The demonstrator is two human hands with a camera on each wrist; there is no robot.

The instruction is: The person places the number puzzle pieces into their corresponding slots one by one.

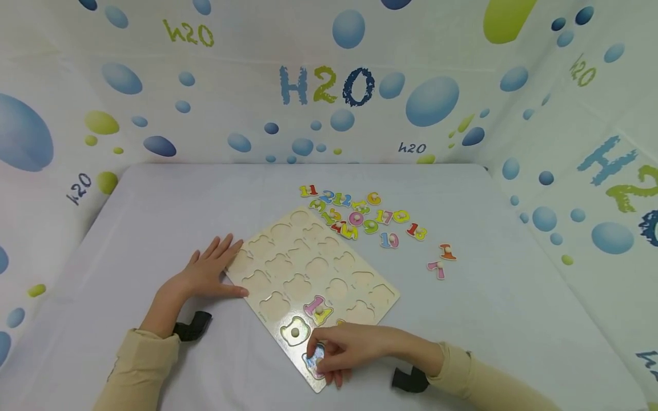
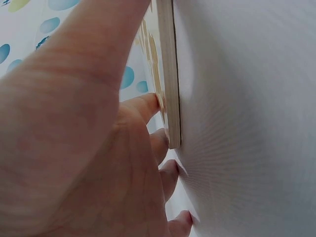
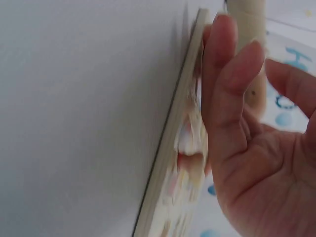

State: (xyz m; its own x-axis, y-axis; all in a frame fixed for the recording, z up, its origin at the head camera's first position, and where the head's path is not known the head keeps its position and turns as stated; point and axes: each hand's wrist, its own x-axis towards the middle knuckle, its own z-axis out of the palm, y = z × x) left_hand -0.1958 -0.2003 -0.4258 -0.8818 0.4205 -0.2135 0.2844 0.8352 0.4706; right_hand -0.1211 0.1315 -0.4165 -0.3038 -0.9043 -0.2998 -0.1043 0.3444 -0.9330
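A wooden puzzle board [image 1: 336,290] with shaped recesses lies slanted on the table. My left hand [image 1: 213,271] is spread at its left edge, fingertips and thumb touching it; in the left wrist view the fingers [image 2: 170,180] reach past the board's side. My right hand [image 1: 346,348] is over the near corner, index finger and thumb pinching a blue puzzle piece [image 1: 311,362] in its recess; its knob is hidden. Nearby are a pale piece with a knob [image 1: 295,331] and a pink-and-yellow 14 piece [image 1: 319,310]. The right wrist view shows the palm and curled fingers [image 3: 227,94] beside the board.
Loose number pieces [image 1: 356,218] lie heaped beyond the board's far right edge. A 10 [image 1: 389,240], a 13 [image 1: 417,231], an orange 1 [image 1: 447,252] and a pink 7 [image 1: 437,269] lie farther right. A white cloth covers the table [image 1: 514,319].
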